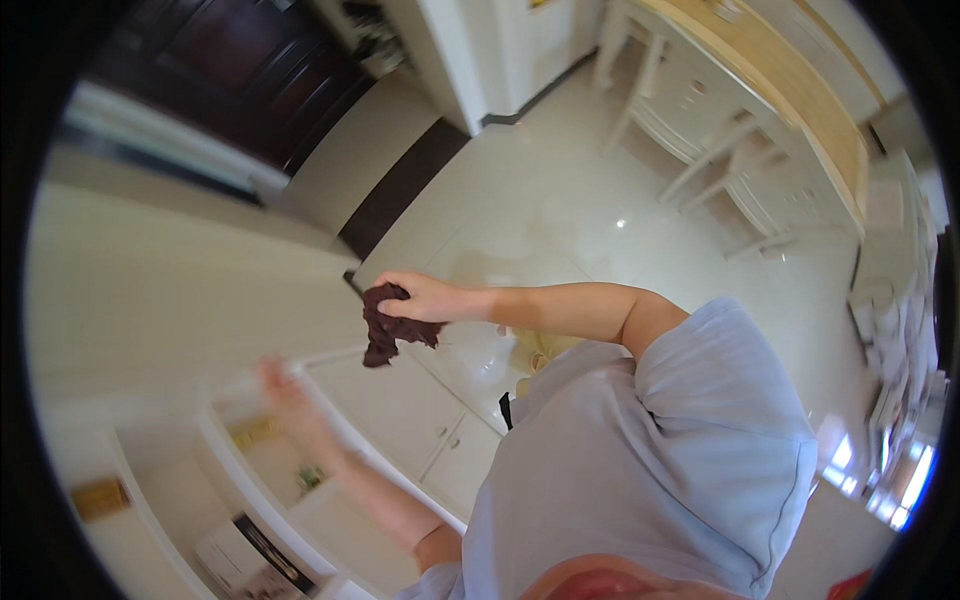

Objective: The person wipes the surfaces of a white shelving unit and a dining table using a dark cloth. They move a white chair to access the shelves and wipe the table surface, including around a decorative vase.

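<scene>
My right hand (420, 298) grips a crumpled dark brown cloth (386, 330), whose loose ends hang below the fingers. The arm stretches across the front of my body, with the cloth above a white cabinet and the tiled floor. My left hand (281, 386) is badly blurred by motion, so its finger positions cannot be made out. It appears beside the upper edge of a white shelf unit (214, 439). Below and right of that hand are the white cabinet doors (450, 446) with small round knobs.
In the shelf compartments are a small green plant (309, 476), a box with a black band (262, 555) and a yellow-brown object (101, 499). White chairs (675, 112) stand by a wood-topped table (817, 97). A dark panelled door (232, 67) is at upper left.
</scene>
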Available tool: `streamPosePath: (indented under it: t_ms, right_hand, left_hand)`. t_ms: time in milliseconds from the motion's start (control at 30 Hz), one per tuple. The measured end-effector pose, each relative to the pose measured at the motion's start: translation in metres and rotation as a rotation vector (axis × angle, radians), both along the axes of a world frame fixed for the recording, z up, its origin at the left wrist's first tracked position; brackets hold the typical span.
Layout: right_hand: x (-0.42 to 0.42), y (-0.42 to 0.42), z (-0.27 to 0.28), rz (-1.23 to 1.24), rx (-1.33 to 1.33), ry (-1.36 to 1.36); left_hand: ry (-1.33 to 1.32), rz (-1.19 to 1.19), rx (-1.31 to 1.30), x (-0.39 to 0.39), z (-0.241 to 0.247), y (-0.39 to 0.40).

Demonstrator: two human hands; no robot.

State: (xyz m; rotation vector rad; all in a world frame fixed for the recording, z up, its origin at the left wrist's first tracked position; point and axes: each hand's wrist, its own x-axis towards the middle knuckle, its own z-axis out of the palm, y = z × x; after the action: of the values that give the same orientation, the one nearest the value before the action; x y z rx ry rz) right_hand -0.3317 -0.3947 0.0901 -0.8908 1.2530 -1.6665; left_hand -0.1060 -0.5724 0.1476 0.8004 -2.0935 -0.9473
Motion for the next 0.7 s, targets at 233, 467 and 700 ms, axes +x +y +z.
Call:
streamPosePath:
  t_ms: [233,467,700]
  right_hand:
    - [-0.042,0.115,-0.006,-0.306,0.152,0.082]
    - [-0.157,0.244,-0.042,-0.853,0.209,0.406]
    - [-0.271,0.402,-0.085,-1.244,-0.009,-0.570]
  left_hand:
    - [0.239,-0.645,1.415,-0.191,-0.107,0.221]
    - [0.216,-0.771,1.301,-0.349,-0.130,0.319]
    - [0.136,-0.993,1.426,-0.484,-0.062,0.453]
